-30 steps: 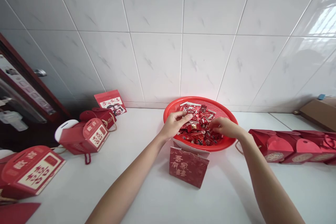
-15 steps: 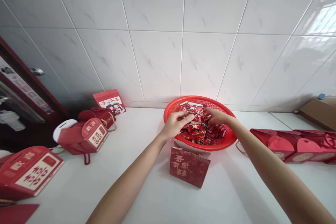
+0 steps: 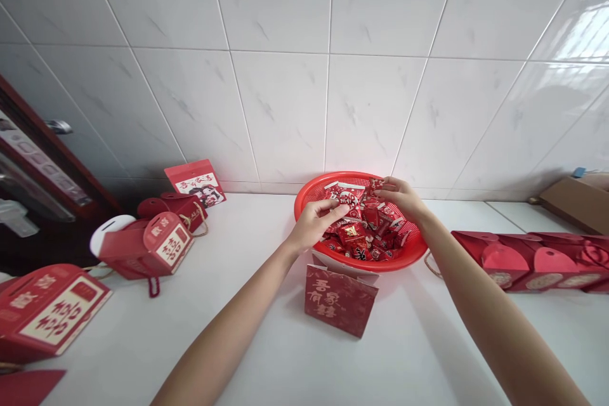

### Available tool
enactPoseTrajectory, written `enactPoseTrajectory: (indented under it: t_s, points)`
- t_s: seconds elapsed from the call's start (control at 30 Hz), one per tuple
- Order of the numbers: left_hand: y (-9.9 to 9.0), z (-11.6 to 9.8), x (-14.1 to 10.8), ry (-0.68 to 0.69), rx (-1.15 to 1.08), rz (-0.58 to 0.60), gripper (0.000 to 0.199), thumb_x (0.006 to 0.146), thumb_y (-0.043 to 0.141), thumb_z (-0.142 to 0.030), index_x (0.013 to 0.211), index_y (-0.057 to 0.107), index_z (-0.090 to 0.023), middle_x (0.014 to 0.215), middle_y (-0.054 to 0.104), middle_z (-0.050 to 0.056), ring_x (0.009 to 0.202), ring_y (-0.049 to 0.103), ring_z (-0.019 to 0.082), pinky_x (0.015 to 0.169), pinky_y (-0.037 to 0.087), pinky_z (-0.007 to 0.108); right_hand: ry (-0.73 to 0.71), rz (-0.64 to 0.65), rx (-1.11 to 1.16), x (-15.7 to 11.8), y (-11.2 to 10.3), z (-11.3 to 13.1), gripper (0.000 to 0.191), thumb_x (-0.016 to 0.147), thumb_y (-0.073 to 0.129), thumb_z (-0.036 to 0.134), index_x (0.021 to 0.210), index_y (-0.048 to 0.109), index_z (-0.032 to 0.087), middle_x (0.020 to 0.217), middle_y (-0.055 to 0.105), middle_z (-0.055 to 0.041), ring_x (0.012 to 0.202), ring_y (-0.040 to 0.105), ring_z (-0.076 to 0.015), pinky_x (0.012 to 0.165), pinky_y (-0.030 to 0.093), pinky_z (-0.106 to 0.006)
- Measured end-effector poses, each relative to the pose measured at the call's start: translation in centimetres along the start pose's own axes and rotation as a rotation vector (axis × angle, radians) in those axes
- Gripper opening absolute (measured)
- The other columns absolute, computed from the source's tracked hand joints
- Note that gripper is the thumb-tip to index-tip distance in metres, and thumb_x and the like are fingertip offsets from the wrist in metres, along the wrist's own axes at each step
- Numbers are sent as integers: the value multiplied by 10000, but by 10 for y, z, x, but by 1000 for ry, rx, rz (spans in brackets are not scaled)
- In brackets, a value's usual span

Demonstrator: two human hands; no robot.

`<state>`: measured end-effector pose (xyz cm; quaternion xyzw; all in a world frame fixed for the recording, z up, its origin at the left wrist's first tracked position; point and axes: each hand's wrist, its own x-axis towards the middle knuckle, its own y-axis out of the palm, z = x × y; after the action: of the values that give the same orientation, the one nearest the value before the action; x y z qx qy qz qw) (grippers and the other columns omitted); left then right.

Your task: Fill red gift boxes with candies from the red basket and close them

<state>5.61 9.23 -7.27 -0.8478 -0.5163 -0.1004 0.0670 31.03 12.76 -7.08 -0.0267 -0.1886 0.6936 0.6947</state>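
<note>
A red plastic basket stands against the wall with many red-wrapped candies in it. Over its left side, my left hand is closed, thumb on top, around red and white candy packets. At the basket's right rear, my right hand has its fingers pinched at a small dark red candy packet. Just in front of the basket is an upright red gift box with gold characters; its top looks open, and part of it sits behind my left wrist.
Folded red gift boxes with handles stand on the left of the white counter, near a red card leaning on the tiled wall. A row of red boxes lines the right, before a brown cardboard box.
My right hand has lifted from among the candies towards the basket's right rear rim, with a small packet at its fingertips. My left hand keeps its hold; the view has shifted slightly.
</note>
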Motion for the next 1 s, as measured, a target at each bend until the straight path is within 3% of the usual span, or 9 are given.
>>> enactPoseTrajectory:
  t_s: [0.1, 0.23, 0.37, 0.5, 0.67, 0.8, 1.0]
  points:
    - [-1, 1, 0, -4, -11, 2, 387, 812, 765, -545, 852, 759, -160, 870, 736, 39, 875, 663, 209, 821, 511, 317, 6, -29, 95, -2, -3, 2, 462, 608, 795, 566, 831, 566, 233, 768, 727, -21, 684, 697, -199, 715, 559, -377]
    - [0, -1, 0, -1, -24, -4, 392, 793, 783, -544, 817, 749, -155, 839, 728, 33, 831, 656, 192, 777, 509, 297, 7, -49, 134, -3, -3, 2, 393, 601, 825, 456, 834, 606, 227, 649, 686, 30, 504, 602, -141, 579, 500, -321]
    - [1, -1, 0, -11, -58, 18, 379, 814, 770, -534, 851, 755, -157, 867, 737, 39, 834, 660, 190, 782, 520, 303, -15, -33, 130, -4, -3, 2, 241, 569, 793, 314, 770, 711, 211, 782, 772, -33, 764, 710, -219, 716, 546, -349]
    - [0, 0, 0, -16, -54, 20, 362, 826, 765, -522, 846, 753, -162, 853, 738, 37, 834, 663, 192, 782, 526, 307, -27, -20, 103, -4, -3, 3, 123, 565, 707, 251, 664, 771, 216, 842, 795, -57, 995, 702, -285, 842, 544, -373]
    - [1, -1, 0, -10, -54, 4, 356, 814, 774, -521, 825, 755, -166, 840, 744, 31, 803, 671, 185, 749, 531, 294, -42, -21, 99, -8, -1, 5, 133, 643, 687, 289, 681, 796, 222, 890, 803, -64, 946, 703, -265, 828, 545, -374]
    - [3, -4, 0, 5, -69, -6, 368, 785, 798, -522, 829, 772, -157, 860, 758, 44, 807, 690, 199, 740, 550, 299, -52, -35, 122, -10, -1, 6, 201, 648, 801, 390, 718, 794, 202, 853, 797, -81, 858, 711, -255, 824, 554, -400]
    - [2, -3, 1, 2, -77, -27, 385, 780, 794, -546, 786, 768, -162, 799, 738, 35, 756, 668, 180, 709, 534, 283, -55, -161, 207, -4, -5, -2, 359, 504, 884, 246, 841, 766, 207, 915, 779, -56, 826, 711, -242, 792, 570, -413]
